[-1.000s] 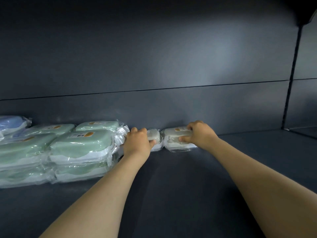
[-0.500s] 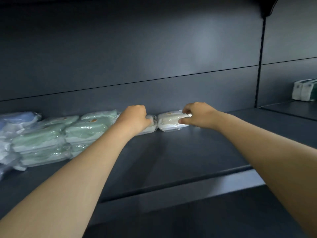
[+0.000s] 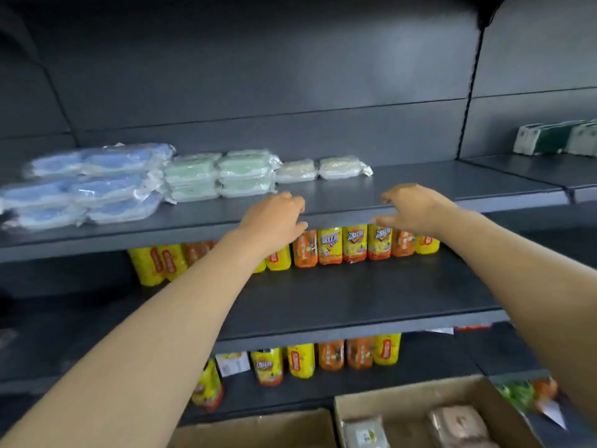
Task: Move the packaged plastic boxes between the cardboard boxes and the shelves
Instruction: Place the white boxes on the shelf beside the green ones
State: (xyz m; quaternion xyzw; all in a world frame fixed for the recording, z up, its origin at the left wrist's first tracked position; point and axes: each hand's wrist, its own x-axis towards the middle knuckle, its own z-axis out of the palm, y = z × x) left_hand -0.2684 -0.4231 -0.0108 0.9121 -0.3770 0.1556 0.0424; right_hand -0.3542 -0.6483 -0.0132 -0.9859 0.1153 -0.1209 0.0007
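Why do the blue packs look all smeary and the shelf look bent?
In the head view, the blue packaged boxes at the left edge are smeared, likely motion blur; the wide-angle lens bows the top shelf; a pale glare patch sits on the back panel; the left hand and right hand look slightly soft.

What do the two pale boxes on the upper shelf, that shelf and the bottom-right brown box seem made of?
Two pale beige boxes: probably plastic, wrapped in clear glossy film with crinkled ends. Dark grey shelf: likely painted metal, faint sheen. Brown open box: cardboard, matte, thin walls.
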